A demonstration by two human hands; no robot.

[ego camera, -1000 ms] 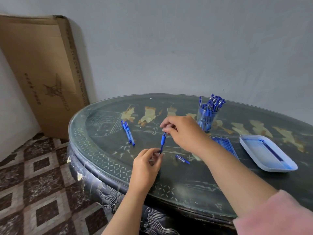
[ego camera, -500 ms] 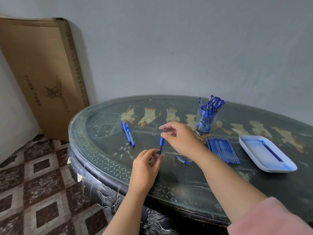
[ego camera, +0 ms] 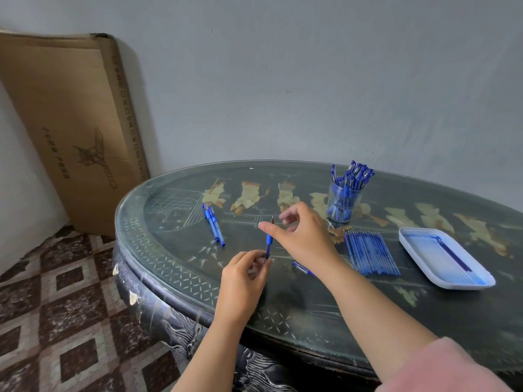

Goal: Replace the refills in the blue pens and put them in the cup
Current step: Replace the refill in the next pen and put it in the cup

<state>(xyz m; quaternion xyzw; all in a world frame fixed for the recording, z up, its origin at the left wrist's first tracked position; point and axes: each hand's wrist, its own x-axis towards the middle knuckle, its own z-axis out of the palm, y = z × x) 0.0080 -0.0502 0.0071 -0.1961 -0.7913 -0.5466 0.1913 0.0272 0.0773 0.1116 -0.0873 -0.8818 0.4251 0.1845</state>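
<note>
My left hand (ego camera: 244, 274) pinches the lower end of a blue pen (ego camera: 268, 242) and holds it upright over the table, dark tip pointing up. My right hand (ego camera: 304, 236) hovers beside the pen's top with fingers loosely spread; the thumb crosses in front of the barrel and grips nothing. A glass cup (ego camera: 343, 202) full of blue pens stands at the back. Two more blue pens (ego camera: 214, 225) lie side by side to the left. A short blue pen part (ego camera: 302, 268) lies under my right wrist. A row of blue refills (ego camera: 370, 252) lies to the right.
A white tray (ego camera: 418, 232) holding several refills sits at the right of the dark round glass-topped table (ego camera: 175, 267). A large cardboard box (ego camera: 70, 123) leans on the wall at left. Tiled floor lies below the table's left edge.
My right hand has let go of the pen's top and opened its fingers, leaving the tip bare. My left hand keeps its hold on the pen.
</note>
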